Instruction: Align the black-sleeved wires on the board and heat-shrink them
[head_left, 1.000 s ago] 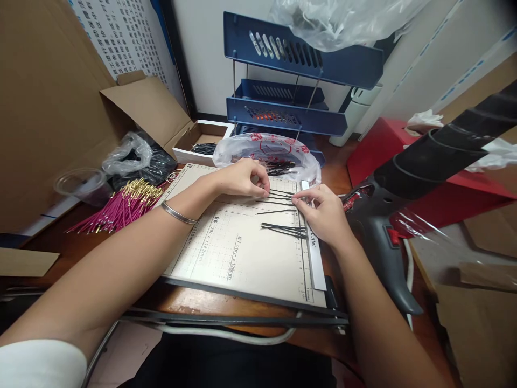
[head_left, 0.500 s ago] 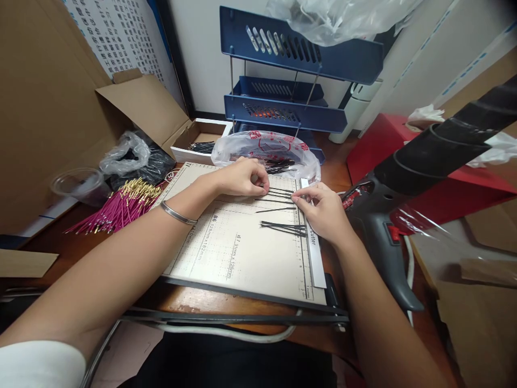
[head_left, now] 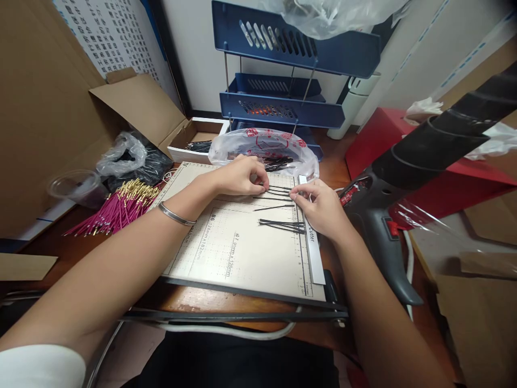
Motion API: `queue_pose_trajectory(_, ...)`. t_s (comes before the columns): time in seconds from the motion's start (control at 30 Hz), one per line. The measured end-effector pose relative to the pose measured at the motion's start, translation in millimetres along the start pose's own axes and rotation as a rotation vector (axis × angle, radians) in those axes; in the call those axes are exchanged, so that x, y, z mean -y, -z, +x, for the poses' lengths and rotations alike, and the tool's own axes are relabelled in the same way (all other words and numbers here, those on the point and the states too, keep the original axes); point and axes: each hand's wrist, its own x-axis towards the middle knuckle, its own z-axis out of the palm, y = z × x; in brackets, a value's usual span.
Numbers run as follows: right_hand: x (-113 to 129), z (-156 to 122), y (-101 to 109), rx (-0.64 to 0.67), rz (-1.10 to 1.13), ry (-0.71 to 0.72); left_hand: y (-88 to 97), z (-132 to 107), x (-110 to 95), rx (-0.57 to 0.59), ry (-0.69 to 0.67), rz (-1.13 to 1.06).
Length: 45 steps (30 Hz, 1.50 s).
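Black strips (head_left: pixel 278 193) stretched across the cutter (head_left: pixel 258 264) between two pinches — the left hand (head_left: pixel 244 177) had thumb and fingers closed on one end, the right hand (head_left: pixel 322 209) on the other. Loose strips (head_left: pixel 280 224) lay bunched apart, right ends beside the white bar (head_left: pixel 317 258).

a blue tiered rack (head_left: pixel 311 112) bears a clear plastic bag (head_left: pixel 343 20) on top; a white bottle (head_left: pixel 353 110) stands beside it. farther right is a red box (head_left: pixel 464 178). at left lie gold-tipped magenta wires (head_left: pixel 119 210).
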Motion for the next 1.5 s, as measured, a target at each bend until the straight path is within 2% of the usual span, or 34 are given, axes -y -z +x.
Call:
queue_pose_trajectory(0.3,-1.4,-1.2,-1.4,-0.039,0.021,-0.007,-0.8,0.8,-0.8,-0.019,0.006,-0.044)
queue_pose_trajectory(0.53,0.3,-2.6,-1.2,-0.060,0.049,-0.018,1.4,-0.4,1.9,-0.102,0.051,-0.111)
queue_pose_trajectory(0.77,3.3,-4.0,-0.4,-0.059,0.024,-0.046,-1.3,0.4,2.3,-0.013,0.020,-0.006)
queue_pose_trajectory(1.07,0.0,-2.7,-1.3,-0.079,0.038,-0.025,-3.0,1.3,2.4,-0.015,-0.012,0.006)
queue_pose_trajectory(1.3,-2.9,-8.5,0.3,-0.085,0.129,0.016,-0.4,1.1,-3.9,-0.073,-0.008,-0.040)
queue_pose_trajectory(1.5,-5.2,-8.2,-1.6,-0.055,0.089,0.031,-3.9,1.2,-4.4,-0.116,0.009,-0.060)
